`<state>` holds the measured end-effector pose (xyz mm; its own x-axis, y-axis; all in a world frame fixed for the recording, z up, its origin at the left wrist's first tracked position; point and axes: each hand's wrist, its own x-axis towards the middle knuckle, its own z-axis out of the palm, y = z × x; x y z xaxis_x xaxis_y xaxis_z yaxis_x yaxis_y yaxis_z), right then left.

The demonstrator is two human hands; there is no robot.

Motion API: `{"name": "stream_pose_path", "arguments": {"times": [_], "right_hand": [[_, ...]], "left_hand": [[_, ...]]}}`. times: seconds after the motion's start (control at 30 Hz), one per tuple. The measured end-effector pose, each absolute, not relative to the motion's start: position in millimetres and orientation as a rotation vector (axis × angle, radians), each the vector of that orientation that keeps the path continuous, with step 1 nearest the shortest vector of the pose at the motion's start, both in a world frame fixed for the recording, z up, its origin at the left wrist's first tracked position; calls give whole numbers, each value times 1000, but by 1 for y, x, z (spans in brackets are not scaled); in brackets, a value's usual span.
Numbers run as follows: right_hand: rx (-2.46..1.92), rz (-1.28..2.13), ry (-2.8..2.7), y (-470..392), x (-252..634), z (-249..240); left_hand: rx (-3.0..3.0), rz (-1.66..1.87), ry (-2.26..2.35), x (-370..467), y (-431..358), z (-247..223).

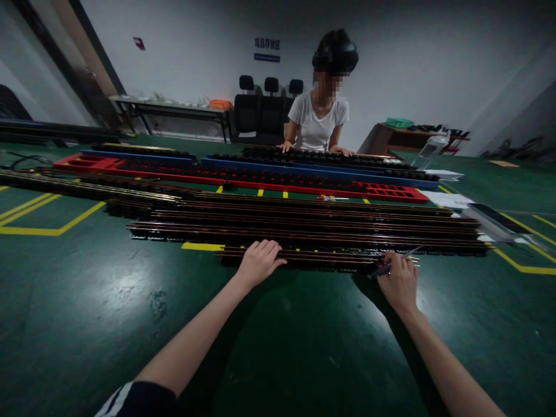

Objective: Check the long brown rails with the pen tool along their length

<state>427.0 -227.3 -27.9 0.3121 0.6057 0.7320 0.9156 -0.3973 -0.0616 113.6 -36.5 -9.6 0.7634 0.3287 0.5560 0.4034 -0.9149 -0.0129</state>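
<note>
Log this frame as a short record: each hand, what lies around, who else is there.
Left hand: on the near strip, toward its left end
Right hand: holding a slim tool near the strip's right end
Beyond: longer dark strips, then a red tray
Other person: across the green table, facing the near side

Shiny metallic rods (313, 255), glossy tabletop (125, 284)

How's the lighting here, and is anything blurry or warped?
Head view: dim overall; pale glare on the green tabletop left of the left hand; dark shadow beside the right forearm; the door frame leans, perhaps lens distortion; the tool in the right hand is too soft to identify.
</note>
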Motion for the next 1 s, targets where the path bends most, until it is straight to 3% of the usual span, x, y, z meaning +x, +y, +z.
{"name": "stream_pose_path", "arguments": {"times": [0.33,0.6,1.0], "right_hand": [[-2237,-981,-1086,-230,448,-31],[-2146,-829,-1248,-241,486,-29],[-2119,-772,-1257,-245,477,-27]], "left_hand": [[-2779,-921,-719,114,-36,-11],[-2800,-929,-862,111,-35,-11],[-2774,-879,-869,114,-35,-12]]}}
